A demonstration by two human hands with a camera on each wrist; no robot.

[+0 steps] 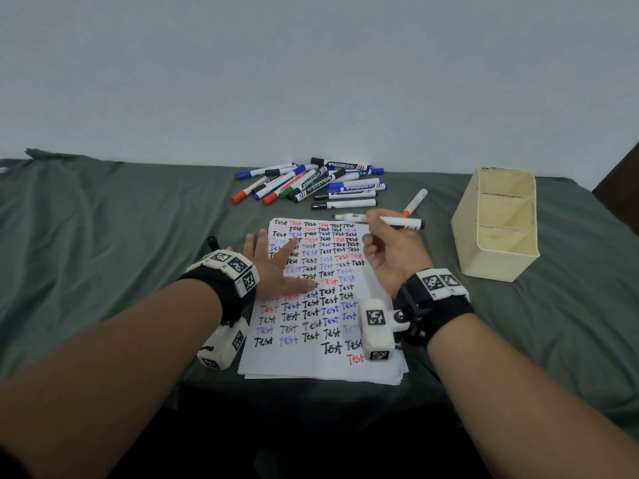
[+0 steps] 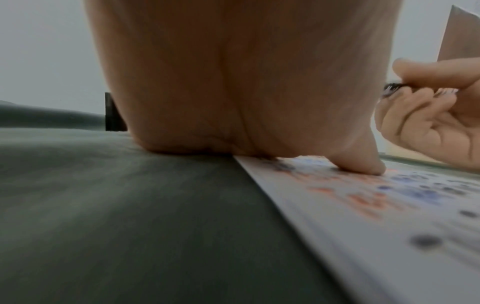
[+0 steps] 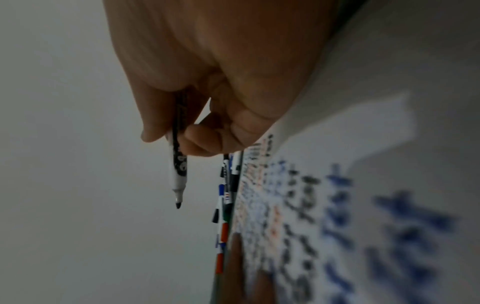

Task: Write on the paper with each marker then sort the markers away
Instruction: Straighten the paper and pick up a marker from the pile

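The left hand (image 1: pixel 273 267) lies flat, fingers spread, pressing the written-over paper (image 1: pixel 321 364) onto the green cloth (image 1: pixel 103 254). The right hand (image 1: pixel 394 254) pinches an uncapped black marker (image 1: pixel 403 222) above the sheet; only the right wrist view shows its bare tip (image 3: pixel 178 204) off the paper. Farther off lie the marker pile (image 1: pixel 311 183) and a cream organizer (image 1: pixel 498 226).

I see matt white paper (image 1: pixel 321 361) lying on a wrinkled, dull green cloth (image 1: pixel 103 243), smooth glossy plastic markers (image 1: pixel 311 183), and a scuffed, cream plastic organizer box (image 1: pixel 465 243).
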